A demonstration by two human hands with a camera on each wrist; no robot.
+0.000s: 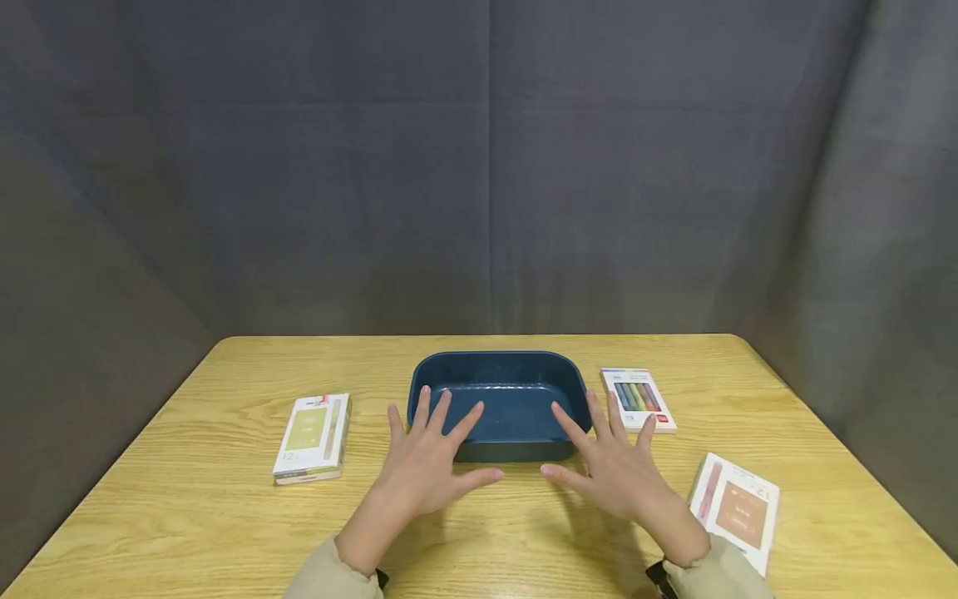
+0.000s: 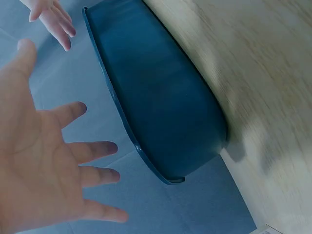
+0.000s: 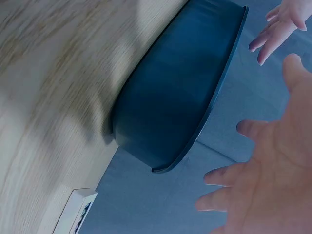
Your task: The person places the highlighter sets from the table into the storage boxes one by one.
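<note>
A dark blue rectangular bin [image 1: 516, 416] with rounded corners stands on the wooden table, its inside bare. My left hand [image 1: 422, 466], fingers spread, hovers above the table at the bin's near left side. Mirroring it, my right hand [image 1: 617, 470] hovers at the near right side with its fingers fanned out. Both wrist views show a gap between the palms and the bin's outer wall [image 2: 156, 92]. Neither hand holds anything. Beyond the right fingertips lies a flat white box with colored sticks [image 1: 638, 399] showing on its front.
On the left of the table [image 1: 224, 499] lies a white box with a green panel [image 1: 310, 437]. A white box with an orange panel [image 1: 741, 512] lies by the right wrist, partly behind it. A grey curtain [image 1: 486, 166] surrounds the table's back and sides.
</note>
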